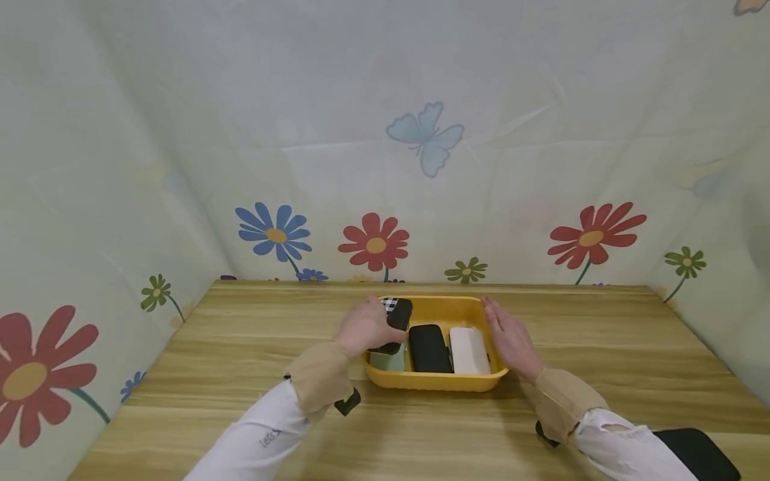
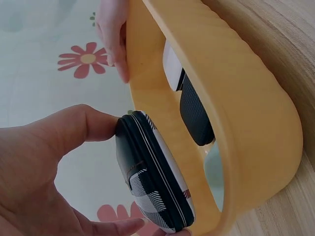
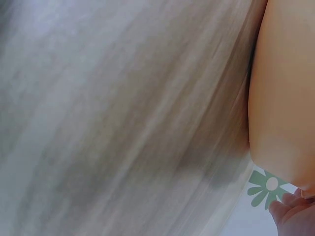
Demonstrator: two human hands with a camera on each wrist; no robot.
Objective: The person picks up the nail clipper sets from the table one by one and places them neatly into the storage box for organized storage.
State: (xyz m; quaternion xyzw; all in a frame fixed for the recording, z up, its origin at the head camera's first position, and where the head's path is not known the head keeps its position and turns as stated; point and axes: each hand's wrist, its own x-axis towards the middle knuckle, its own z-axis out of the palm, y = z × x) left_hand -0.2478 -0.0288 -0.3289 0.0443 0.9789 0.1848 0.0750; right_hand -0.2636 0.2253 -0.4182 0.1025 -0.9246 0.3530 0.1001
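Observation:
My left hand (image 1: 369, 327) pinches a black zip case with a black-and-white checked panel (image 2: 157, 177) between thumb and fingers. It holds the case tilted over the left end of a yellow plastic basket (image 1: 436, 382). Below it, partly hidden, lies a pale green case (image 1: 388, 361). A black textured case (image 1: 430, 349) and a white case (image 1: 469, 351) lie side by side to the right, inside the basket. My right hand (image 1: 511, 337) rests along the basket's right side, its fingers fairly straight against the rim.
The basket stands on a wood-grain table (image 1: 271, 334) near its back edge. A black rounded object (image 1: 698, 454) lies at the lower right, partly behind the right sleeve. A white flowered cloth (image 1: 481, 220) hangs behind and at both sides.

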